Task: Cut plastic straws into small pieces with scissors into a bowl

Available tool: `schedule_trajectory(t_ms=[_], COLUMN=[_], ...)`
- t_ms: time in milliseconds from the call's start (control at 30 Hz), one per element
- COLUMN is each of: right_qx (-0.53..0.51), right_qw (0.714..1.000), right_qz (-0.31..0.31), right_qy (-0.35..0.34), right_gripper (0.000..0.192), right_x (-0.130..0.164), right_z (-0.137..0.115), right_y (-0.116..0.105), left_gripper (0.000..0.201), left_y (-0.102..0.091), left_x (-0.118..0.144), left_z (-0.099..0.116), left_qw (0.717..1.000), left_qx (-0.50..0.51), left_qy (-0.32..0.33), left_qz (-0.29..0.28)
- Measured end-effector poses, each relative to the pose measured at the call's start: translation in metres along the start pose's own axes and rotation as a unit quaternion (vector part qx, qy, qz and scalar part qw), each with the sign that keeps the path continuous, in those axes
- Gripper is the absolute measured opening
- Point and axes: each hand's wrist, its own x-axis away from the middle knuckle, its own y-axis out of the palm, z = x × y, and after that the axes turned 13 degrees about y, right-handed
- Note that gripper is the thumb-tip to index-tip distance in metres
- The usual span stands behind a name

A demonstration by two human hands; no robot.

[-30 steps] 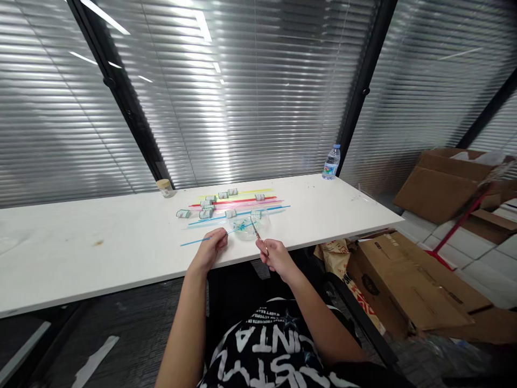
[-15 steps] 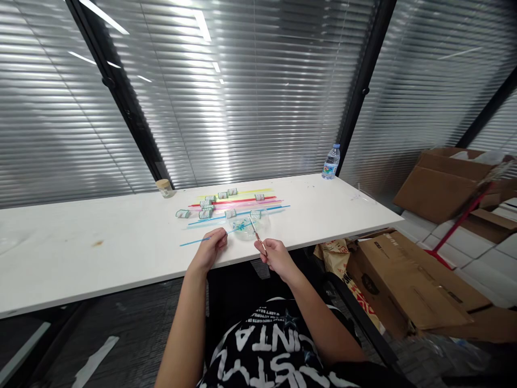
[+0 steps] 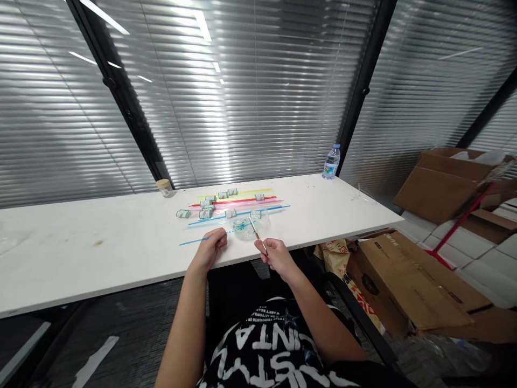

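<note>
My left hand [image 3: 213,246] is closed around a thin blue straw-like stick [image 3: 193,242], whose other end reaches over a clear bowl [image 3: 265,229]. Small blue and greenish pieces [image 3: 241,227] lie inside that bowl. In my right hand [image 3: 275,253] is a pair of scissors [image 3: 257,235], pointing away from me with the blades over the bowl, at the stick's far end. Whether the blades touch the stick is too small to tell. Behind the bowl lie red sticks [image 3: 242,201], yellow sticks [image 3: 258,190] and blue sticks [image 3: 274,208], with several small patterned rolls [image 3: 183,214] among them.
All this is on a long white table [image 3: 133,237]. A jar with a tan lid [image 3: 164,188] stands at the back left, a water bottle [image 3: 331,163] at the back right. Cardboard boxes [image 3: 412,275] sit on the floor to the right, beside a chair armrest [image 3: 359,315].
Both hands stay almost in place, still holding the blue stick and the scissors. The stick's left end has risen very slightly.
</note>
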Motion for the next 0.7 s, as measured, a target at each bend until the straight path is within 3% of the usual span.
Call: schedule_trajectory(t_ms=[700], right_qx=[0.001], right_qw=[1.000], right_qz=[0.012], right_qy=[0.008], right_gripper=[0.052], right_x=[-0.0015], right_z=[0.0032], right_y=[-0.0006], left_gripper=[0.040], left_y=[0.0042], left_x=[0.0003], left_z=[0.0046], left_qw=[1.000], left_qx=[-0.003], left_qy=[-0.004], left_qz=[0.017])
